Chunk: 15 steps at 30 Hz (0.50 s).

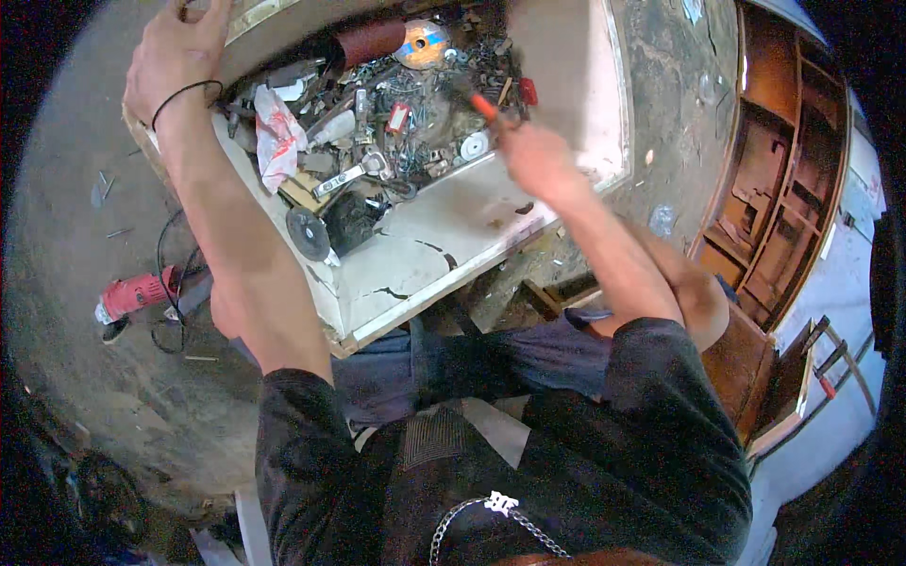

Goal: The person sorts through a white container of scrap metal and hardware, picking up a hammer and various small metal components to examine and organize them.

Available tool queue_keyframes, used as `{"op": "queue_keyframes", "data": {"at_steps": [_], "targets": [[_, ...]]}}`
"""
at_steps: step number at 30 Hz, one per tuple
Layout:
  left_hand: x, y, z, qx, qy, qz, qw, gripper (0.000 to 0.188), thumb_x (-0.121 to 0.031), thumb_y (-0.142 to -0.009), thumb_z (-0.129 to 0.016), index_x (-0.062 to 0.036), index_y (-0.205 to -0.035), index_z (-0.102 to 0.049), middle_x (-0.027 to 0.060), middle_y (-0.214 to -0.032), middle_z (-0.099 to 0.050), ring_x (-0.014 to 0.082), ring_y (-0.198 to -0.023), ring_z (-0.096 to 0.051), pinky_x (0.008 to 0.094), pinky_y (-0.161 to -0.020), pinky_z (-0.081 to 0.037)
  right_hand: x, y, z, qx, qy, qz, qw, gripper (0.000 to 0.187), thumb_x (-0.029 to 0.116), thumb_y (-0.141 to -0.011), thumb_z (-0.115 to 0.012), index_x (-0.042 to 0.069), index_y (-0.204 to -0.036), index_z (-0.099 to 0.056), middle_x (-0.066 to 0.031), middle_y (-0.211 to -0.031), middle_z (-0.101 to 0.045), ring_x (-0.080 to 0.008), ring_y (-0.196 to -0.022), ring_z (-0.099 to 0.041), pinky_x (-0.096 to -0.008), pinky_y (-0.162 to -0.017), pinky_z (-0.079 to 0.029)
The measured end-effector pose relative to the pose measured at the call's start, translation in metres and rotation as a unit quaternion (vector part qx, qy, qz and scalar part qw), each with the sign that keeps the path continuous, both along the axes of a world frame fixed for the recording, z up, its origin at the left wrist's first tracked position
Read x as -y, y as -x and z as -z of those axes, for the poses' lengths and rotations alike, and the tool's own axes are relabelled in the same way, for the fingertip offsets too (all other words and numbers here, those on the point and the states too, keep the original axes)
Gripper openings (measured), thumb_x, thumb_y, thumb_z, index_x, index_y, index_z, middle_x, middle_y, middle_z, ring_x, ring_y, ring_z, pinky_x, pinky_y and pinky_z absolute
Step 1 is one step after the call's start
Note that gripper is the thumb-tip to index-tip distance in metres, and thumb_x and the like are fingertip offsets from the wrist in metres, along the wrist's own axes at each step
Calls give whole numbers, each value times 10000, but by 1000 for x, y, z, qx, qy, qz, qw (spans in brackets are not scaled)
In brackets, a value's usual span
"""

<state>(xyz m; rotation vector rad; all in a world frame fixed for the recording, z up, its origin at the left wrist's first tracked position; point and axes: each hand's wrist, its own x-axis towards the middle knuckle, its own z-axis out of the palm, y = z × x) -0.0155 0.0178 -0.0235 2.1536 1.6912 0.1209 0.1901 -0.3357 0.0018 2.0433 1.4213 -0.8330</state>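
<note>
Step, as judged: loose hardware (408,143) was being sorted in white drawer-like box (587,94) | right hand (536,162): fingers were wrapped round orange-handled tool (484,107), over the pile | left hand (177,64): lay at far-left corner, grip could not be told | next move seemingly called for a steady box | writing: red print on plastic bag (278,146), illegible

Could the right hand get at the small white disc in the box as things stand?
Probably yes: the white disc lies close by the right hand, with nothing seen covering it. That hand, though, is closed around an orange tool, which might have to be put down first.
</note>
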Motion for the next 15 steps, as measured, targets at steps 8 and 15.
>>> {"op": "queue_keyframes", "data": {"at_steps": [8, 15], "targets": [[10, -6, -8, -1, 13, -15, 1000, 637, -769, -760, -533, -353, -1228, -652, 10, -1240, -665, 300, -1176, -607, 430, -987, -462, -12, 14, -22, -98, 97, 54, 989, 452, 84, -881, -526, 125, -1331, -541, -239, -852, -663, -391, -838, -668, -508, -742, -525], [8, -4, -6, -2, 7, -5, 1000, 639, -761, -770, -530, -350, -1247, -638, 11, -1252, -659, 308, -1183, -602, 440, -995, -462, -15, -48, -29, 120, 13, 87, 989, 226, 100, -891, -509, 38, -1052, -656, -232, -870, -687, -388, -839, -689, -500, -732, -558]]}}
